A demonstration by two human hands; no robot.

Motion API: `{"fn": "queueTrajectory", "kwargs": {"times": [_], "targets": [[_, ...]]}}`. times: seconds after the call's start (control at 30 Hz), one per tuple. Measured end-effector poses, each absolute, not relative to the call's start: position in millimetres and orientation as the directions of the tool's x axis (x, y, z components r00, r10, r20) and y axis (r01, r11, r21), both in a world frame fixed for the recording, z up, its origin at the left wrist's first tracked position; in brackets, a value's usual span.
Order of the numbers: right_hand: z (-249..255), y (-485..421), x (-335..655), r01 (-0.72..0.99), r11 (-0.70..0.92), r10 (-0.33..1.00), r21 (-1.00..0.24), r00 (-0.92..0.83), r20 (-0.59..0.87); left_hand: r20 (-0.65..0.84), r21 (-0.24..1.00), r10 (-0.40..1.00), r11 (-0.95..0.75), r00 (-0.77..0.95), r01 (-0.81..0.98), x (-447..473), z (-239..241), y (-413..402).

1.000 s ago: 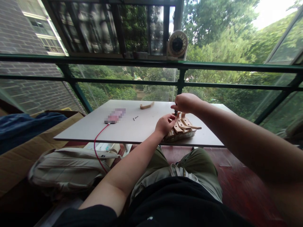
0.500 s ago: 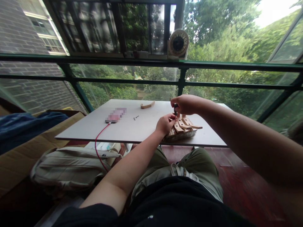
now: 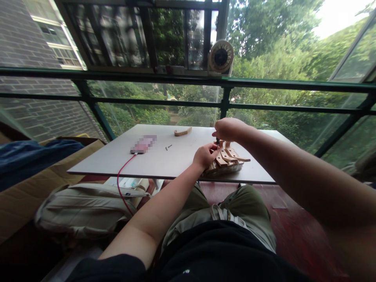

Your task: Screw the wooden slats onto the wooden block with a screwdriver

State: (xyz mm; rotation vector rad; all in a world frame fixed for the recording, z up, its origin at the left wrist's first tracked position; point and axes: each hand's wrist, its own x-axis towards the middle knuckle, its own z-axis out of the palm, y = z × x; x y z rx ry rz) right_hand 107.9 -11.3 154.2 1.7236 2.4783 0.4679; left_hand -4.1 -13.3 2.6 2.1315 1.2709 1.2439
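Observation:
My right hand (image 3: 230,129) is closed round the dark handle of a screwdriver (image 3: 217,141), held upright with its tip down. Below it, my left hand (image 3: 205,155) has its thumb and fingers pinched together near the tip; what they pinch is too small to make out. Beside those fingers lie several curved wooden hooks (image 3: 225,156) with dark screw holes. They rest side by side on a clear, shiny plastic package (image 3: 227,170) near the table's front edge.
On the white table (image 3: 176,164), a separate wooden hook (image 3: 182,132) lies at the back and small dark screws (image 3: 168,147) left of centre. A blurred-out phone (image 3: 143,144) trails a red cable (image 3: 118,182) over the edge. A beige bag (image 3: 82,207) sits below left.
My right hand has turned slightly on the screwdriver handle, its fingers now covering more of it. My left hand and the wooden hooks stay almost where they were.

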Motion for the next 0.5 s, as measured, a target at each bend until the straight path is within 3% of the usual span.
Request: {"fn": "queueTrajectory", "kwargs": {"times": [0.5], "targets": [[138.6,-23.1,116.8,0.91,0.325,0.904,0.258,-0.378,0.198,0.527,0.666,0.827,-0.546,0.197,0.508,-4.8,-1.3,-6.3]]}}
